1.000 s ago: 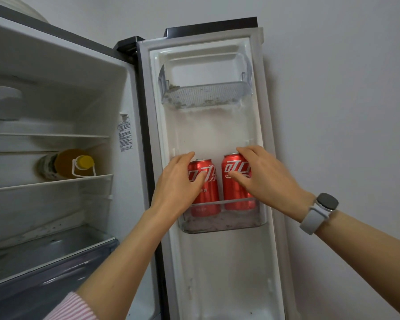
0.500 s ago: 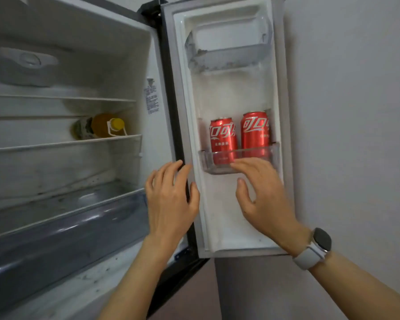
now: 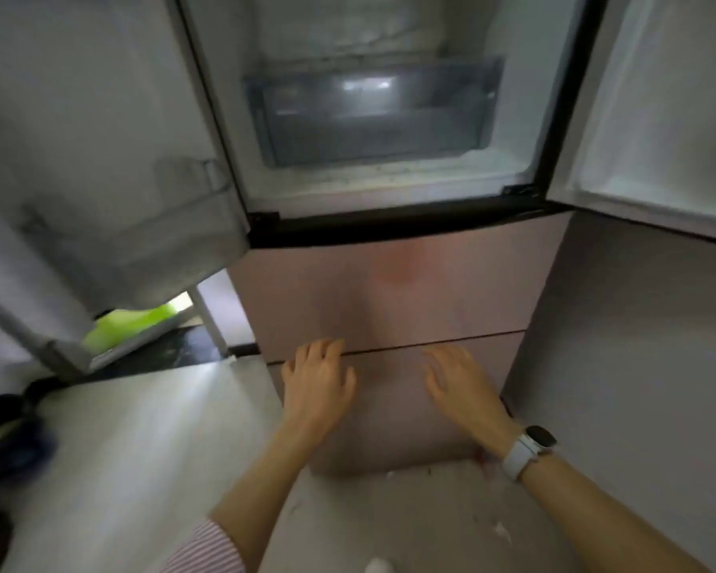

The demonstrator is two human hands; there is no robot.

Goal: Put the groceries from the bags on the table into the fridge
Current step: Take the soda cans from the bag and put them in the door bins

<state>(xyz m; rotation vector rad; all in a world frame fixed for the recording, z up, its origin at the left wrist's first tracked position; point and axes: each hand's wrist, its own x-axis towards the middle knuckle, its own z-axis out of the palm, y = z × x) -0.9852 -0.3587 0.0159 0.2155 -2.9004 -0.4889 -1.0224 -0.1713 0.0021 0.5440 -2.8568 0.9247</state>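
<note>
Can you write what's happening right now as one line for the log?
left hand: open, at seam above lowest drawer | right hand: open, same seam | upper doors: open | crisper bin: shut

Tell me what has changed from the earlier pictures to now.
Both hands let go of the two red cans, left standing in the door bin, and dropped low. The view tipped down with them, so the cans are out of sight. The left hand now has its fingertips at the seam above the bottom drawer; the right hand is spread in front of it. Both fridge doors stay open, and both hands are empty.
</note>
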